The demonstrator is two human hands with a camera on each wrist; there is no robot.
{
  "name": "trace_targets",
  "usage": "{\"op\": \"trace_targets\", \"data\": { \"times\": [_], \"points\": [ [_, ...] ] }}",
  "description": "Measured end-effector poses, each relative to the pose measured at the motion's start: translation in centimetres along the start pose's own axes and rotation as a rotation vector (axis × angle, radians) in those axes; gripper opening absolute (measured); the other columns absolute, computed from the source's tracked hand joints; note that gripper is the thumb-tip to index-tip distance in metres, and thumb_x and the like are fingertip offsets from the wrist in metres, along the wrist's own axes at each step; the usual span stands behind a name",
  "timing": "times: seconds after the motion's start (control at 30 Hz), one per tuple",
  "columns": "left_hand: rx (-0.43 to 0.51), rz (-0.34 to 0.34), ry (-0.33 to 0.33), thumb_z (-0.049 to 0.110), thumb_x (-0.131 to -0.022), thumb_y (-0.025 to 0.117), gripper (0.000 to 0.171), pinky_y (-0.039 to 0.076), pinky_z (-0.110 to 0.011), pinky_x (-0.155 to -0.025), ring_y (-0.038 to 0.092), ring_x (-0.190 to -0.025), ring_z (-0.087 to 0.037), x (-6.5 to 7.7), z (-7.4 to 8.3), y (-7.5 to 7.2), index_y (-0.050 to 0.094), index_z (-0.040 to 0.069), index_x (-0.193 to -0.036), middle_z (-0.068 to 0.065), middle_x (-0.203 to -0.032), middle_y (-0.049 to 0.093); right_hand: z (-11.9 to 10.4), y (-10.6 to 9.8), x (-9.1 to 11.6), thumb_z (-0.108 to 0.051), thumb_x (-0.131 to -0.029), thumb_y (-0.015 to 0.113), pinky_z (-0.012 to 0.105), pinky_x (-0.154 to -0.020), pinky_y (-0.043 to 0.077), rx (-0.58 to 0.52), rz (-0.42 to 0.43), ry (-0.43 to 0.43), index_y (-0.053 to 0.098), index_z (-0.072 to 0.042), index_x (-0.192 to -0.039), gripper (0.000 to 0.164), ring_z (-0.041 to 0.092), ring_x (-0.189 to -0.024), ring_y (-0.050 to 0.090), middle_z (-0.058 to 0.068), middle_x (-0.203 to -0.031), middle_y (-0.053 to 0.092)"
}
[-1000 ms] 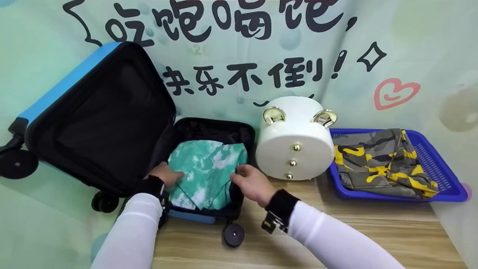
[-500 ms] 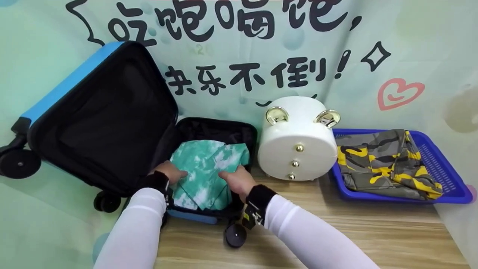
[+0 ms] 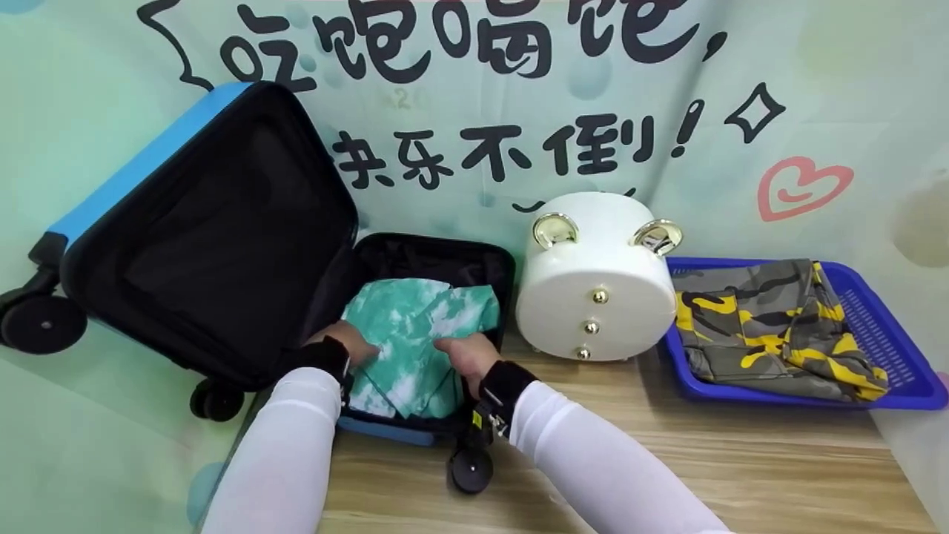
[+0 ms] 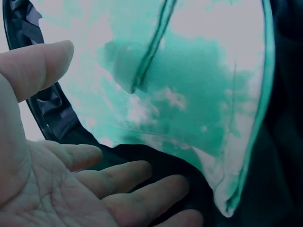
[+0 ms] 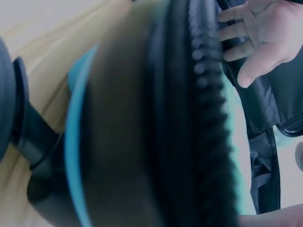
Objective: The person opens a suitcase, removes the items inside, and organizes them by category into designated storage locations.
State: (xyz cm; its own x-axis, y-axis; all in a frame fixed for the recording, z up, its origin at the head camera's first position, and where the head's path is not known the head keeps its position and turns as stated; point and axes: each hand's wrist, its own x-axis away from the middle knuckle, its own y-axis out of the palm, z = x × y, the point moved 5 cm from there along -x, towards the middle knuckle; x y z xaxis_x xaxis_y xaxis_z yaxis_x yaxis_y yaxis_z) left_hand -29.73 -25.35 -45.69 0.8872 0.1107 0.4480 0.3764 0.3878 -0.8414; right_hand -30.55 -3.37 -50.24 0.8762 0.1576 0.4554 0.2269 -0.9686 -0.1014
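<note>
A folded green-and-white tie-dye garment lies in the black-lined base of the opened suitcase. At its left edge my left hand reaches down into the case. The left wrist view shows that hand's palm and loosely spread fingers, with no cloth between them and the thumb. My right hand is at the garment's right side, its thumb over the cloth. Its other fingers are mostly hidden in the head view. In the right wrist view the case's zipper edge blocks much of that hand's work.
The suitcase lid stands raised at the left, with wheels on its outer end. A white rounded bag with gold ear-shaped rings stands right of the case. Farther right, a blue basket holds folded camouflage pants.
My right hand has moved left and inward from the case's right edge to the garment. My left hand stays at the left side. The whole scene has shifted slightly right in view.
</note>
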Motion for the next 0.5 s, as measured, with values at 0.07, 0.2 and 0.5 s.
{"op": "trace_targets", "data": {
  "times": [0.07,0.2,0.5],
  "points": [
    [-0.011,-0.009,0.003,0.040,-0.104,0.059,0.069,0.053,-0.045,-0.099,0.064,-0.116,-0.038,-0.14,-0.11,0.13,0.051,-0.015,-0.144,-0.031,-0.140,0.059,0.08,0.07,-0.13,-0.026,-0.098,0.070,0.046,-0.128,0.031,-0.002,0.009,0.003,0.032,0.008,-0.159,0.079,0.036,-0.155,0.036,0.021,-0.168,0.036],
    [-0.019,-0.018,0.008,0.042,-0.103,0.060,0.063,0.054,-0.046,-0.100,0.066,-0.113,-0.037,-0.29,-0.16,0.35,0.061,-0.012,-0.135,-0.027,-0.128,0.066,0.25,0.28,-0.31,-0.027,-0.099,0.070,0.046,-0.127,0.034,-0.003,0.016,-0.004,0.035,0.008,-0.158,0.077,0.036,-0.153,0.039,0.021,-0.166,0.039],
    [-0.045,-0.043,0.020,0.041,-0.103,0.058,0.054,0.055,-0.042,-0.094,0.068,-0.103,-0.032,-0.14,-0.01,0.37,0.069,-0.007,-0.124,-0.021,-0.115,0.072,0.53,0.70,-1.07,-0.026,-0.100,0.069,0.045,-0.123,0.040,-0.009,0.030,-0.031,0.048,0.009,-0.151,0.066,0.036,-0.147,0.047,0.020,-0.159,0.049]
  ]
}}
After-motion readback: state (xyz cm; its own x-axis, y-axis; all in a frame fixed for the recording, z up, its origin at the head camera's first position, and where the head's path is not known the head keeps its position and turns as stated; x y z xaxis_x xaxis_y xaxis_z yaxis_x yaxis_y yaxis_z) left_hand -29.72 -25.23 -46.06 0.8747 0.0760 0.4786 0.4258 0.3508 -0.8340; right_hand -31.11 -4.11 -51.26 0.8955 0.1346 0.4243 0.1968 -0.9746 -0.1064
